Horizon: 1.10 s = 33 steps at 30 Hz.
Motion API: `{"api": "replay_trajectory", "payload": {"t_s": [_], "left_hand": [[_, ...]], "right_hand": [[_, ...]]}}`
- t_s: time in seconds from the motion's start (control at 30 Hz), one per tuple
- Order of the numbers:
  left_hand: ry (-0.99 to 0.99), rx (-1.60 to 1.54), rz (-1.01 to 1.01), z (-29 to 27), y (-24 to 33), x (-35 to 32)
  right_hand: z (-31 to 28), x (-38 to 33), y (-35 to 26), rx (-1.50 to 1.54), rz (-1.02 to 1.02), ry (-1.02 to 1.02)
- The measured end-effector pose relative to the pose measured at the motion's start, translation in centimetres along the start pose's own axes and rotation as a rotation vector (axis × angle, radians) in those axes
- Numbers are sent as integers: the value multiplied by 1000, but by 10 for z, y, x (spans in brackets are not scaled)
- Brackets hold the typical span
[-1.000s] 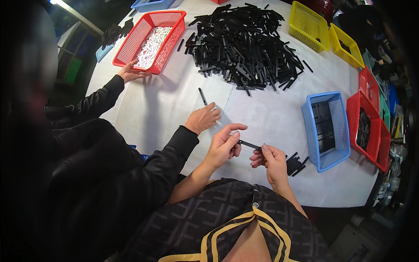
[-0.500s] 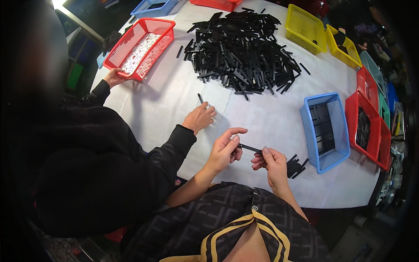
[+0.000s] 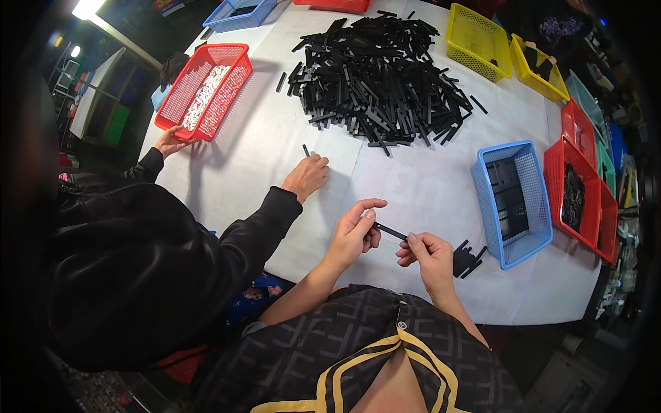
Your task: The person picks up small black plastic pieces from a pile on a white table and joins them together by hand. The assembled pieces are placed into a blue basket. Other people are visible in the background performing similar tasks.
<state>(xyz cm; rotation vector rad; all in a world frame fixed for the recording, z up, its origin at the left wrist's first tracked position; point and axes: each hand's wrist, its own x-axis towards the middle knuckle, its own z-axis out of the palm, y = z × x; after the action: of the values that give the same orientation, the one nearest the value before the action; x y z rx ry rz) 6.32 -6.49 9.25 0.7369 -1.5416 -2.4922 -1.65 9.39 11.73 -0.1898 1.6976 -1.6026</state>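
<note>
Head view, left hand (image 3: pixel 354 231) and right hand (image 3: pixel 429 252) are holding one strip (image 3: pixel 391 231) near table edge (image 3: pixel 523 318), one pile (image 3: pixel 379 82) is lying well apart

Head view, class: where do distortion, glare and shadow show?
In the head view, the white table looks bowed; upper left in that view, a lamp glares white; again in the head view, soft shadow falls beside the red basket.

1. It looked like a small-parts workshop: beyond the fingers (image 3: pixel 372 204) lay a heap of black strips (image 3: pixel 375 82).
2. Right of the fingers stood baskets (image 3: pixel 536 189) (blue, red, yellow plastic).
3. Left, a co-worker (image 3: pixel 138 255) shared the white-topped table (image 3: pixel 413 172).
</note>
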Motion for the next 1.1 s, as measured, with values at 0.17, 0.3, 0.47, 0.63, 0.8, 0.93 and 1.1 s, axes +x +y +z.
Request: {"api": "replay_trajectory", "payload": {"t_s": [0.17,0.3,0.47,0.63,0.8,0.93,1.1], "left_hand": [[13,-8,13,-4,-2,2],[30,-32,12,-4,-2,4],[50,2,16,-2,-1,4],[65,21,1,-2,-5,7],[72,28,-7,-3,-6,8],[67,200,104,0,-14,13],[132,173,11,-4,-27,25]], "right_hand": [[1,-2,-3,-37,64,-83],[0,-1,2,-3,129,-146],[0,-3,9,20,176,-179],[1,-2,14,45,230,-227],[2,0,18,50,257,-238],[0,4,23,45,276,-238],[2,13,32,77,312,-236]]}}
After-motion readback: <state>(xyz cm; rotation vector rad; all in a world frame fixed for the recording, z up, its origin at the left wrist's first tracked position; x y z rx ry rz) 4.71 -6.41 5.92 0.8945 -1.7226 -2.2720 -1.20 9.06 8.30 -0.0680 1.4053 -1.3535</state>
